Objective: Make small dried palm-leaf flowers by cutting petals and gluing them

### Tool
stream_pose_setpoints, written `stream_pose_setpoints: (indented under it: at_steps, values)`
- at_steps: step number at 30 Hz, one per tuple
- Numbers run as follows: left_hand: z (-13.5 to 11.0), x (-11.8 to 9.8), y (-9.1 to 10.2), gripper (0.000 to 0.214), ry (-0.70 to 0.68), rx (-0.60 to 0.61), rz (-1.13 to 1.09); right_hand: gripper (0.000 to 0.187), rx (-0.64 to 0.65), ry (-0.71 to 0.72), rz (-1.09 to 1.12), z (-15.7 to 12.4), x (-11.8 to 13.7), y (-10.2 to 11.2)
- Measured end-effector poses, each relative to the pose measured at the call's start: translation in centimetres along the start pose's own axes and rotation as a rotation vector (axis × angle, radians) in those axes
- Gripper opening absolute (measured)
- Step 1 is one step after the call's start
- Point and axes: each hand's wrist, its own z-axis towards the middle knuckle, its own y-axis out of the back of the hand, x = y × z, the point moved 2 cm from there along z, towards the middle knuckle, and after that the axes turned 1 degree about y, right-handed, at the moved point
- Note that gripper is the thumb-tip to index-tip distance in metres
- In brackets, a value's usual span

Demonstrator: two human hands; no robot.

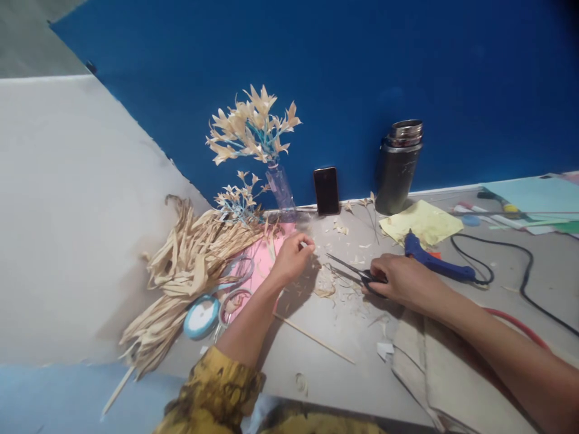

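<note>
My right hand is closed around the handles of a pair of scissors, whose blades point left over the table. To the left of the tips, my left hand has its thumb and fingers drawn together. Anything in that pinch is too small or hidden to make out. Under and beside the left hand lies a pink sheet with pale strips on it. Dried husk scraps litter the table between my hands. A thin wooden stick lies in front of them.
Left are a dried husk bundle and a blue ribbon roll. Behind stand husk flowers in a clear bottle, a phone and a dark flask. Right, a blue glue gun trails its cord near yellow paper.
</note>
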Motion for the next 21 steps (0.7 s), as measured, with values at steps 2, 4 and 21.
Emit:
stream_pose_setpoints:
  at_steps: [2, 4, 21]
  values:
    - [0.1, 0.1, 0.1, 0.011, 0.143, -0.049, -0.308, 0.016, 0.020, 0.004, -0.017, 0.0, 0.0, -0.3]
    - [0.0, -0.1, -0.1, 0.023, 0.252, -0.002, -0.616, 0.014, 0.051, -0.003, -0.028, 0.0, 0.0, -0.7]
    - [-2.7, -2.8, -3.2, 0.037, 0.388, 0.331, -0.820, 0.009, 0.182, 0.163, 0.147, -0.9, 0.1, 1.2]
